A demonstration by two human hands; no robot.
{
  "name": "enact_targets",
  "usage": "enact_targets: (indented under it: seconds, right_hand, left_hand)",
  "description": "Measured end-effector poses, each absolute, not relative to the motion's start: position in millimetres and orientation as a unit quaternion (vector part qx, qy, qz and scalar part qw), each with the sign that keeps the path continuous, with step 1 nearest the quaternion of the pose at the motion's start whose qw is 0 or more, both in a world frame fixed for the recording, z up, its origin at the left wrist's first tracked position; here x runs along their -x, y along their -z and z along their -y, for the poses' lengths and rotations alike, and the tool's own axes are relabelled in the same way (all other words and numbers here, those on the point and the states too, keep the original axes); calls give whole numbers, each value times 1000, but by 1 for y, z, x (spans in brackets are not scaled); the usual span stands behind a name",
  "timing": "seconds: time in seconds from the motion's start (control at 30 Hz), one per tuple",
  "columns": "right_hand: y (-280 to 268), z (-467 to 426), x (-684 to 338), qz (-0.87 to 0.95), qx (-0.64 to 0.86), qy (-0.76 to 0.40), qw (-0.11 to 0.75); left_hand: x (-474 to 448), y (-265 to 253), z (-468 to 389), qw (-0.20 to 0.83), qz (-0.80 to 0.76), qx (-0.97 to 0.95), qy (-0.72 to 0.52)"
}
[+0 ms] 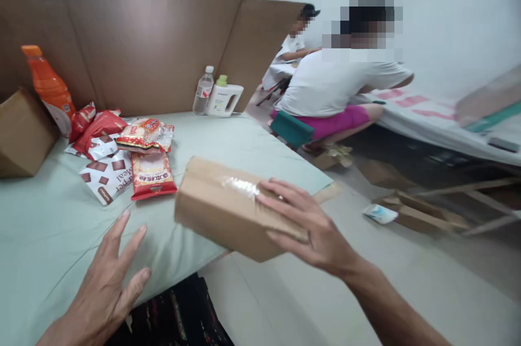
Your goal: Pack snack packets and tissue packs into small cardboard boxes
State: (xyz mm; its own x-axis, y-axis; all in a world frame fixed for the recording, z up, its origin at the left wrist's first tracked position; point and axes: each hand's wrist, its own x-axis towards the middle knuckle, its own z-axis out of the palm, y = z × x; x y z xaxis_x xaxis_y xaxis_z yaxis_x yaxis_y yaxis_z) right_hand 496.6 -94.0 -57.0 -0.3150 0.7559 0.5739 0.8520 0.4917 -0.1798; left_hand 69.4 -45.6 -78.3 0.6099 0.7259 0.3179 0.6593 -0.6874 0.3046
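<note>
A taped cardboard box [220, 205] is at the table's near right edge, its right end jutting past the cloth. My right hand [301, 221] grips that end, fingers laid across the top near the shiny tape; the thumb side is partly hidden. My left hand [109, 275] hovers over the cloth to the left, fingers spread and holding nothing. Beyond it lie a red-and-pink snack packet [152, 175], a white packet with brown squares [106, 177], a clear-and-red snack bag [144, 135] and a crumpled red bag [101, 131].
An orange bottle [51, 88] and another cardboard box [24, 137] stand at left. By the cardboard screen [154, 47] are a clear bottle [202, 93] and a white jug [225, 99]. People sit at right; open cartons [419, 213] lie on the floor.
</note>
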Motion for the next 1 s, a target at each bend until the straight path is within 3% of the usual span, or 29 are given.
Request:
enact_targets:
  seconds: [0.13, 0.33, 0.53, 0.7, 0.87, 1.0]
  right_hand:
    - [72, 56, -563, 725, 597, 134, 316]
    - [80, -29, -629, 628, 712, 129, 286]
    - [87, -134, -667, 536, 763, 113, 343]
    - [89, -190, -681, 491, 800, 100, 330]
    - [88, -190, -682, 486, 800, 92, 339]
    - [91, -159, -663, 435, 766, 178, 438]
  left_hand:
    - [-88, 108, 15, 50, -351, -915, -192]
    - [-91, 148, -8, -2, -345, -924, -167]
    - [-93, 144, -14, -96, -304, -929, -187]
    - [-96, 139, -21, -157, -257, -936, -184]
    - [-97, 143, -17, -127, -269, -936, -189]
    - [-100, 142, 0, -44, -318, -934, -160]
